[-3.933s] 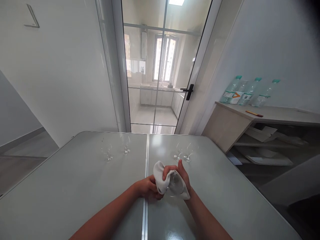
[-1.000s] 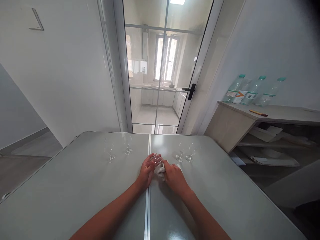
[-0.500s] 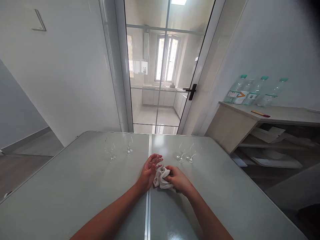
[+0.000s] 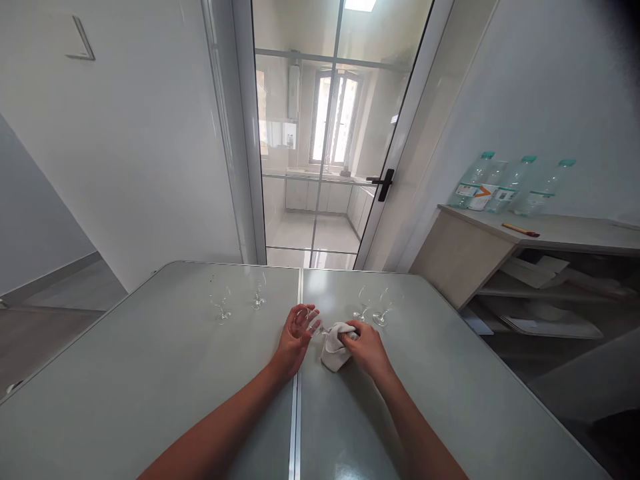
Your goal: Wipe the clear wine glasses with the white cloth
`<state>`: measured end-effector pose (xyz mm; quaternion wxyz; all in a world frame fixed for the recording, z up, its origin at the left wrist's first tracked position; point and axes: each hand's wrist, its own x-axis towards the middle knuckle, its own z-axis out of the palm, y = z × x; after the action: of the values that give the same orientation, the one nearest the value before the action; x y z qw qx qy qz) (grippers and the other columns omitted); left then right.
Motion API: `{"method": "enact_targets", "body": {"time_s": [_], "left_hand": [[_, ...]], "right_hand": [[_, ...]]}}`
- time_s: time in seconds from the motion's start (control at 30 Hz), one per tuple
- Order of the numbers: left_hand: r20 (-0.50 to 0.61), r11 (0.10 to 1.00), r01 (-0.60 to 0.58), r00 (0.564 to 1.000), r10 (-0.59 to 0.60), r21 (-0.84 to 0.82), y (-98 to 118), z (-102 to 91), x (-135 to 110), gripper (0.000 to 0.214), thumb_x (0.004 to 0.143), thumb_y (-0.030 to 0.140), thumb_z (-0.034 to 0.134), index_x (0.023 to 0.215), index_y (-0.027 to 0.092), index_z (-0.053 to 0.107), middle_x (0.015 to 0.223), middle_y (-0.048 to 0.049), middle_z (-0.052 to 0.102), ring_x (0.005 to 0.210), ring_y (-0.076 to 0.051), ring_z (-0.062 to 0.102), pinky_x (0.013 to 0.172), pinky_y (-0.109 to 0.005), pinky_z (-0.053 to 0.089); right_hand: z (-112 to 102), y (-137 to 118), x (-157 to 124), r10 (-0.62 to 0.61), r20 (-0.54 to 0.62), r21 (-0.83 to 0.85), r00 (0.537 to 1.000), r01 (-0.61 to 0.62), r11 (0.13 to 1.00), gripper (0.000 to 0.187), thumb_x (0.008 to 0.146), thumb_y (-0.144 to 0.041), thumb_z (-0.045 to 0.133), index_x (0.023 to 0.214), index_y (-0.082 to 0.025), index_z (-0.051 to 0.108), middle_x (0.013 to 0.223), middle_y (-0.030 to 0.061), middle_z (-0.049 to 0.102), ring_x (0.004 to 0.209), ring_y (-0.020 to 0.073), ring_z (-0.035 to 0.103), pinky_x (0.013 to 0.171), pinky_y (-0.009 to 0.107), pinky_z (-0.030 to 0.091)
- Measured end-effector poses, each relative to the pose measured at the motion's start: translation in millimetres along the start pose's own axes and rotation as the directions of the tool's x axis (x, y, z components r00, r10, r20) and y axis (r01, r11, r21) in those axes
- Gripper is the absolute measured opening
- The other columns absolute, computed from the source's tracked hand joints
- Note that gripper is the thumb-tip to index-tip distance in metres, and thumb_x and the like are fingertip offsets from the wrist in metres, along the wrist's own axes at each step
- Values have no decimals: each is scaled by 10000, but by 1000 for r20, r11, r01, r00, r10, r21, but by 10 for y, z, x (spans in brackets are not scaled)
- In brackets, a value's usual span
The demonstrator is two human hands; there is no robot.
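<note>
My left hand curls round the bowl of a clear wine glass, held tilted on its side above the grey table. My right hand grips a crumpled white cloth round the glass's stem and foot, just right of the table's middle seam. Two clear stemmed glasses stand upright right behind my right hand. Two more glasses stand at the far left of the seam.
A glass door with a black handle stands beyond the table's far edge. At the right, a wooden shelf unit carries several plastic water bottles and a pencil, with papers on its lower shelves.
My right hand has slid the cloth to the right along the glass, from the bowl towards the stem end. My left hand keeps hold of the bowl, now uncovered.
</note>
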<state>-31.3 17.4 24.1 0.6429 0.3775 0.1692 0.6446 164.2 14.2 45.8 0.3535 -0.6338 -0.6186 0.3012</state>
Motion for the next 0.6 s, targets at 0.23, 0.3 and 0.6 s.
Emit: {"method": "enact_targets", "body": {"time_s": [0.23, 0.3, 0.6], "left_hand": [[52, 1000, 17, 998, -17, 11, -19, -22, -28, 678, 625, 402, 943, 1212, 287, 625, 1330, -82, 560, 1334, -300, 492, 1198, -497, 328], [60, 1000, 12, 998, -13, 17, -22, -19, -32, 667, 629, 380, 944, 1209, 288, 628, 1332, -81, 563, 1339, -303, 491, 1202, -501, 323], [-120, 998, -57, 991, 56, -3, -22, -111, 82, 635, 675, 433, 910, 1231, 304, 633, 1413, -75, 542, 1383, -318, 474, 1180, -483, 362]], "right_hand": [[201, 54, -22, -82, 272, 161, 959, 39, 986, 221, 786, -349, 582, 761, -153, 682, 705, -10, 635, 676, 165, 549, 614, 244, 390], [232, 80, -15, -31, 207, 111, 978, 8, 994, 230, 776, -349, 583, 651, -160, 622, 616, -26, 548, 612, 144, 486, 570, 241, 334], [33, -193, -156, -276, -196, 31, 941, 288, 957, 370, 838, -304, 605, 494, -202, 513, 693, 15, 519, 641, 153, 463, 628, 287, 371]]}}
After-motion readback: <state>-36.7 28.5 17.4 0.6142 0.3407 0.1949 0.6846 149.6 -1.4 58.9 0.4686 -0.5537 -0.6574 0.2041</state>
